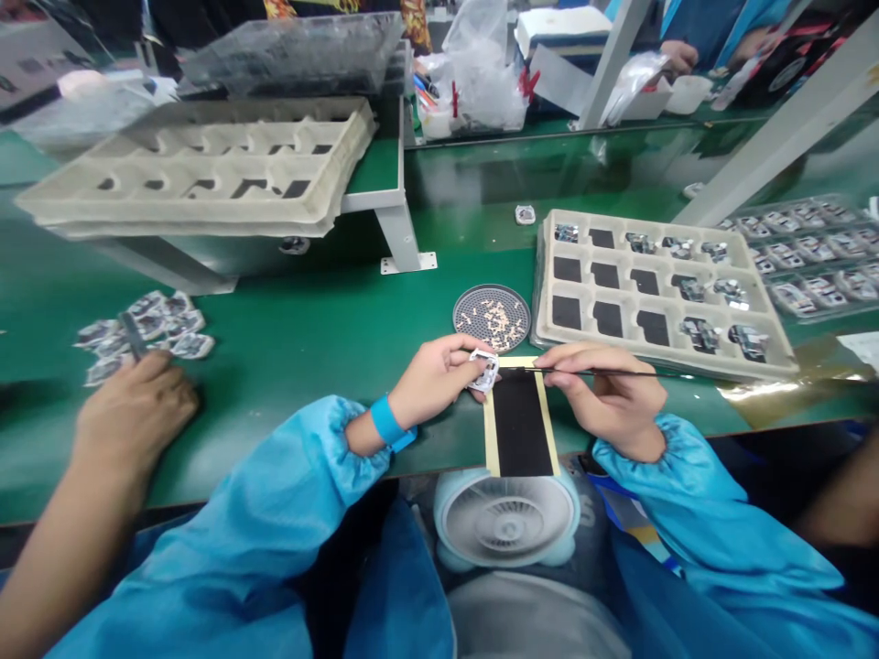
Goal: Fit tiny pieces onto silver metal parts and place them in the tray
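Observation:
Between the thumb and fingers of my left hand (439,377) is a small white plastic housing (484,370) with dark parts inside. My right hand (608,389) pinches slim black tweezers (618,372), their tip pointing left toward the housing. I cannot tell whether the tip touches it. Under both hands lies a black pad (523,426) with a pale yellow border, reaching over the table's front edge. Just behind my left hand sits a round dark perforated dish (467,309) holding many tiny pale pinkish pieces.
Right of the dish stands a cream compartment tray (542,302), partly filled with circuit parts. Clear trays (817,247) of white housings lie beyond. A raised shelf (395,197) bears more trays at left. Another person's hand (141,403) is beside piled housings (147,329). A fan (508,522) stands below.

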Demonstrator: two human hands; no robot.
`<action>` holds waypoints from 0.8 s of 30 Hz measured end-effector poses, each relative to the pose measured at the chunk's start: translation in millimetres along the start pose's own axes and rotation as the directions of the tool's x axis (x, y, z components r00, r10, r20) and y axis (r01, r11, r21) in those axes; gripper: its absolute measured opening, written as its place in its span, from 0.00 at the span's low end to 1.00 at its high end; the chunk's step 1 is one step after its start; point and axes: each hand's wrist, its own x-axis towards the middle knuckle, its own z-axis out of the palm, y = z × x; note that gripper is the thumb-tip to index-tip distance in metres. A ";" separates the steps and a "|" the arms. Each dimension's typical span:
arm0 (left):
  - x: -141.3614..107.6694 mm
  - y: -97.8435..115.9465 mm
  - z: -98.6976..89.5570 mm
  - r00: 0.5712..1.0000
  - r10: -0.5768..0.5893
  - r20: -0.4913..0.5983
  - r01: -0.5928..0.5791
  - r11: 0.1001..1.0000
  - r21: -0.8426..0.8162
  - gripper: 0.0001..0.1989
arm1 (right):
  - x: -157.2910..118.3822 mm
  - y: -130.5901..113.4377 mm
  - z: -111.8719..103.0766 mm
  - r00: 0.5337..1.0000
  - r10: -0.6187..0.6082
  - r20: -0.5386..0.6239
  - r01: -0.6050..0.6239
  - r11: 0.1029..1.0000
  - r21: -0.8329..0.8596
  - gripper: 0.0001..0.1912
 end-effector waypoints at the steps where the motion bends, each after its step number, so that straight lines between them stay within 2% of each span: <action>1: 0.5 -0.4 -0.1 1.000 0.002 -0.007 -0.002 1.000 -0.003 0.10 | 0.2 0.5 -0.2 1.000 0.006 0.004 -0.006 1.000 -0.006 0.10; 3: 0.9 -0.5 -0.9 1.000 0.001 -0.012 -0.001 1.000 0.001 0.10 | 0.5 1.7 -1.1 0.999 0.049 0.021 -0.047 0.997 -0.065 0.10; 6: 0.7 0.3 -1.5 1.000 -0.004 -0.017 0.005 1.000 0.010 0.11 | 0.9 3.9 -3.0 0.986 0.155 0.069 -0.131 0.954 -0.268 0.06; 8: 0.4 0.7 -1.1 1.000 -0.005 -0.020 0.005 1.000 0.013 0.11 | 1.2 5.5 -3.9 0.977 0.191 0.094 -0.143 0.916 -0.374 0.04; 10: 0.1 0.8 -0.8 1.000 -0.006 -0.020 0.006 1.000 0.013 0.12 | 1.6 7.2 -4.2 0.975 0.190 0.112 -0.128 0.902 -0.412 0.05; 15: 0.2 0.5 -2.1 1.000 0.010 -0.006 -0.010 1.000 -0.004 0.16 | 2.3 8.6 -3.2 0.961 0.214 0.173 -0.127 0.904 -0.409 0.04; 18: 0.2 1.0 -3.4 1.000 0.006 -0.001 -0.006 0.999 -0.041 0.17 | 1.3 6.6 -3.5 0.967 0.226 0.122 -0.164 0.910 -0.381 0.05; 21: -0.6 2.0 -3.0 1.000 0.002 0.011 -0.001 0.997 -0.077 0.18 | -0.3 4.1 -3.3 0.977 0.204 0.068 -0.179 0.947 -0.267 0.07; 24: -2.0 2.4 -1.2 1.000 0.005 0.020 -0.004 0.997 -0.072 0.20 | -1.4 3.4 -1.7 0.993 0.091 0.077 -0.083 0.992 -0.096 0.12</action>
